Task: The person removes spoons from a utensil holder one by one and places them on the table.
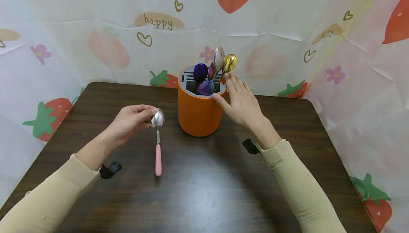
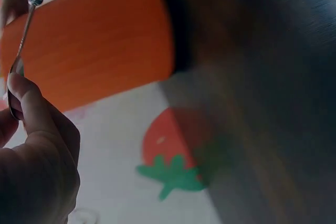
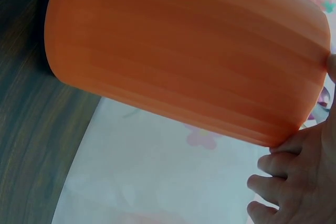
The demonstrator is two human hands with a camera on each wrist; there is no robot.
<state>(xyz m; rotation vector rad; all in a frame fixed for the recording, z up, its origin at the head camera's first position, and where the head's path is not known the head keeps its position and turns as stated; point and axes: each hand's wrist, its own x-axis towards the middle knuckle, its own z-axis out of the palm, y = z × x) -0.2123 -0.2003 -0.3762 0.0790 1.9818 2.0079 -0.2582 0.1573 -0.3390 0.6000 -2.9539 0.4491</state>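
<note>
By its bowl, my left hand point(image 1: 131, 121) pinches a spoon point(image 1: 158, 160) with a pink handle, which hangs handle-down above the table. The left wrist view shows thumb and fingers on the bowl of that spoon point(image 2: 23, 38). To its right stands an orange utensil holder point(image 1: 198, 115) with a grey slotted top. My right hand point(image 1: 245, 106) rests against the right side of its rim, fingers extended. Several spoons stand in the holder, including a gold spoon point(image 1: 229, 63), a silver spoon point(image 1: 218, 59), a dark blue spoon point(image 1: 200, 72) and a purple-blue spoon point(image 1: 206, 87).
The holder stands near the back of a dark wooden table point(image 1: 204, 190). Directly behind the table hangs a strawberry-patterned cloth point(image 1: 112, 20), which also runs along both sides. Each wrist carries a black strap piece.
</note>
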